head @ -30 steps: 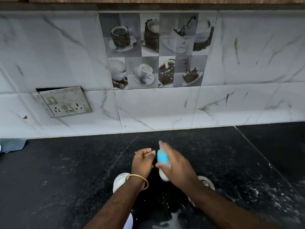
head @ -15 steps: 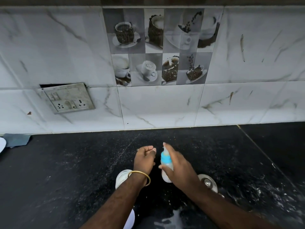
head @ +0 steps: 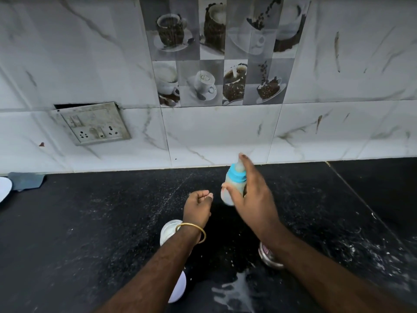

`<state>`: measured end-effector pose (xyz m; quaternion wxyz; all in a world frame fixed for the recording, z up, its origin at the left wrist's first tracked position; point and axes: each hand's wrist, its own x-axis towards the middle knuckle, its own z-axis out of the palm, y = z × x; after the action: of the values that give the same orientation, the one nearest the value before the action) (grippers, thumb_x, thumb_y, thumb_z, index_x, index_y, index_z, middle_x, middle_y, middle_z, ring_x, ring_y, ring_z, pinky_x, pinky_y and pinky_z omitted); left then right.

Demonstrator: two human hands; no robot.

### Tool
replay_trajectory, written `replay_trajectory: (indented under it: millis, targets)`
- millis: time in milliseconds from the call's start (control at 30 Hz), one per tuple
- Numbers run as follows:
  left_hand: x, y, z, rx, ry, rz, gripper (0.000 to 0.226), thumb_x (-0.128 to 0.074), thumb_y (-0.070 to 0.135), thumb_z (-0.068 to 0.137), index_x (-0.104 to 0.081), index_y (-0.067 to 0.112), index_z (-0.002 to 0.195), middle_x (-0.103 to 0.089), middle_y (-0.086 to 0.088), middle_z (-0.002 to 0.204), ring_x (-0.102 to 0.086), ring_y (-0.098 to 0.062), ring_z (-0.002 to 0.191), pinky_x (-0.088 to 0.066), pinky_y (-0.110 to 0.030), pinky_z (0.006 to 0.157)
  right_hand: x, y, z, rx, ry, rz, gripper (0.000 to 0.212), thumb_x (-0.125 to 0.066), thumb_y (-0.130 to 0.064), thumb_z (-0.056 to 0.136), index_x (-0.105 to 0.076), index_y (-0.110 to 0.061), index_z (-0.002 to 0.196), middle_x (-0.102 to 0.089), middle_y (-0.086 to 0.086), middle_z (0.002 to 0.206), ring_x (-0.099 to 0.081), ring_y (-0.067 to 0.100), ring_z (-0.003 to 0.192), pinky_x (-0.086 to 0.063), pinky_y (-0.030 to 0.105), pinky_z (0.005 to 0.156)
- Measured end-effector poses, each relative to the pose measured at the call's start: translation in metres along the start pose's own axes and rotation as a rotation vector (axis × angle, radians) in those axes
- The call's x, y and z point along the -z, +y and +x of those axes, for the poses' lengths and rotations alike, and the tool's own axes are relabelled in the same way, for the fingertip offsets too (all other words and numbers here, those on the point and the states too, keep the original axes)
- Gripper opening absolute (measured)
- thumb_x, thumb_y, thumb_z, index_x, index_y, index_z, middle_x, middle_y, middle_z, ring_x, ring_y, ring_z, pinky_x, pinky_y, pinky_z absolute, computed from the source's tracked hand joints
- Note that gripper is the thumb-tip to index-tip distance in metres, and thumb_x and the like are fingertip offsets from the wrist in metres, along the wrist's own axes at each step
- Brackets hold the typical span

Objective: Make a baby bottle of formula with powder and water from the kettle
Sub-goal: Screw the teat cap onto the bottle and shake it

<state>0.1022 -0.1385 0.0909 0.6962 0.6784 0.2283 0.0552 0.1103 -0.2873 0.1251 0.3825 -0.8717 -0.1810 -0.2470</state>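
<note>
The right hand [head: 252,199] is up in front, fingers long and spread, with the pointer finger sticking up and the thumb tucked round what it holds. The left hand [head: 197,205] is just beside it, lower, curled loosely with nothing in it. Both bare arms reach forward from below.

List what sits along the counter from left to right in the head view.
White plate → blue cloth → white cup under the wrist → left hand → baby bottle → right hand, gripping that bottle.
</note>
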Motion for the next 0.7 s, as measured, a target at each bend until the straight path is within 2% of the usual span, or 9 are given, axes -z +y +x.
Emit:
replay_trajectory:
  millis: [100, 133, 267, 300, 400, 433, 567, 600, 700]
  targets:
    - [0.001, -0.003, -0.001, 0.010, -0.007, -0.007, 0.019, -0.062, 0.016, 0.096, -0.066, 0.009, 0.114, -0.069, -0.006, 0.100, -0.065, -0.019, 0.091, -0.053, -0.029, 0.067, -0.006, 0.003, -0.033, -0.074, -0.359, -0.072, 0.079, -0.066, -0.041, 0.090, -0.023, -0.032, 0.155, -0.054, 0.004, 0.137, -0.054, 0.022, 0.124, -0.044, 0.032, 0.099]
    - [0.003, -0.004, -0.001, 0.005, -0.007, -0.005, 0.019, -0.062, 0.017, 0.096, -0.066, 0.010, 0.113, -0.069, -0.005, 0.100, -0.065, -0.019, 0.092, -0.053, -0.028, 0.067, -0.005, 0.006, -0.035, -0.071, -0.365, -0.057, 0.078, -0.068, -0.040, 0.089, -0.025, -0.033, 0.154, -0.056, 0.004, 0.136, -0.055, 0.022, 0.123, -0.044, 0.032, 0.098]
    - [0.005, -0.003, 0.001, -0.004, 0.011, 0.000, 0.018, -0.062, 0.017, 0.096, -0.065, 0.012, 0.113, -0.068, 0.000, 0.096, -0.064, -0.015, 0.087, -0.053, -0.027, 0.067, 0.003, 0.002, 0.002, -0.057, 0.075, 0.054, 0.075, -0.068, -0.042, 0.087, -0.031, -0.030, 0.152, -0.056, 0.001, 0.136, -0.054, 0.012, 0.117, -0.043, 0.025, 0.098]
    - [0.003, -0.001, 0.001, -0.002, 0.009, -0.008, 0.018, -0.062, 0.016, 0.096, -0.065, 0.011, 0.113, -0.068, -0.002, 0.097, -0.064, -0.017, 0.088, -0.053, -0.028, 0.068, 0.003, 0.000, -0.002, -0.035, 0.039, 0.034, 0.076, -0.068, -0.041, 0.088, -0.031, -0.028, 0.153, -0.055, 0.004, 0.137, -0.054, 0.014, 0.118, -0.044, 0.028, 0.099]
    - [0.003, -0.001, 0.000, 0.008, -0.005, -0.025, 0.017, -0.062, 0.016, 0.096, -0.065, 0.011, 0.112, -0.069, -0.005, 0.102, -0.066, -0.021, 0.096, -0.054, -0.032, 0.073, -0.004, -0.001, -0.041, -0.050, -0.378, -0.063, 0.078, -0.067, -0.039, 0.090, -0.021, -0.036, 0.153, -0.053, 0.006, 0.139, -0.054, 0.022, 0.124, -0.044, 0.033, 0.101]
    - [0.005, -0.002, 0.000, 0.002, -0.009, -0.023, 0.018, -0.062, 0.017, 0.096, -0.066, 0.012, 0.112, -0.069, -0.004, 0.102, -0.067, -0.021, 0.098, -0.055, -0.033, 0.075, -0.003, 0.002, -0.044, -0.043, -0.394, -0.051, 0.078, -0.067, -0.039, 0.090, -0.020, -0.039, 0.153, -0.054, 0.005, 0.139, -0.054, 0.021, 0.125, -0.044, 0.032, 0.101]
    - [0.005, 0.001, 0.003, -0.018, 0.012, -0.009, 0.020, -0.063, 0.018, 0.096, -0.065, 0.011, 0.114, -0.069, -0.001, 0.098, -0.066, -0.016, 0.090, -0.055, -0.030, 0.072, 0.002, -0.002, 0.002, -0.029, 0.032, 0.021, 0.077, -0.070, -0.042, 0.087, -0.029, -0.033, 0.152, -0.056, 0.001, 0.137, -0.054, 0.012, 0.118, -0.044, 0.026, 0.097]
    - [0.004, 0.002, 0.002, -0.016, 0.012, -0.013, 0.020, -0.062, 0.017, 0.096, -0.065, 0.009, 0.114, -0.069, -0.003, 0.099, -0.065, -0.017, 0.089, -0.054, -0.031, 0.071, 0.001, -0.004, 0.000, -0.019, 0.013, 0.015, 0.078, -0.071, -0.039, 0.087, -0.030, -0.030, 0.152, -0.057, 0.002, 0.136, -0.055, 0.014, 0.117, -0.045, 0.027, 0.097]
    - [0.005, 0.001, 0.001, -0.006, 0.001, -0.014, 0.021, -0.062, 0.016, 0.096, -0.065, 0.008, 0.115, -0.069, -0.006, 0.102, -0.066, -0.020, 0.093, -0.054, -0.032, 0.072, -0.006, 0.000, -0.037, -0.054, -0.349, -0.056, 0.079, -0.070, -0.038, 0.089, -0.026, -0.031, 0.154, -0.057, 0.006, 0.133, -0.057, 0.023, 0.120, -0.045, 0.033, 0.098]
